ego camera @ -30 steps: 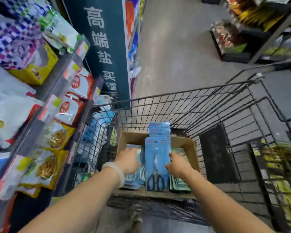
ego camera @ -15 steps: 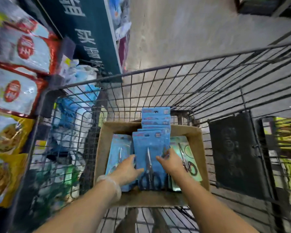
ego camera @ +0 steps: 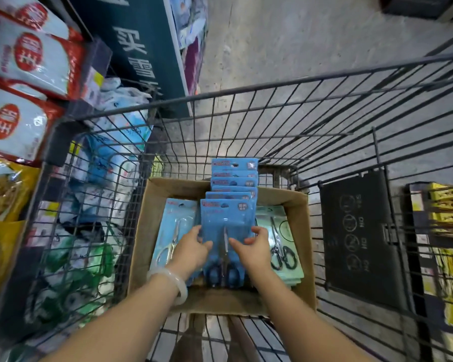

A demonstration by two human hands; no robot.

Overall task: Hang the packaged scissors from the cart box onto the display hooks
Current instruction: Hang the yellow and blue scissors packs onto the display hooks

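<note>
A cardboard box stands in the wire cart. In its middle is an upright stack of blue scissors packs, fanned so their top edges show. My left hand grips the stack's left edge. On the right edge my right hand pinches the front pack, whose black-handled scissors show between my wrists. A pale blue pack with silver scissors lies flat at the left of the box. A green pack with black-handled scissors lies flat at the right. No display hooks are in view.
Shelves of bagged goods stand close on the left, with a dark green sign panel beyond them. The cart's folded black child-seat flap is at the right. Yellow packs fill a shelf at far right. Grey floor lies ahead.
The view has tilted down and closer to the cart. Both hands have moved inward from the box's sides onto the middle stack of blue packs.
</note>
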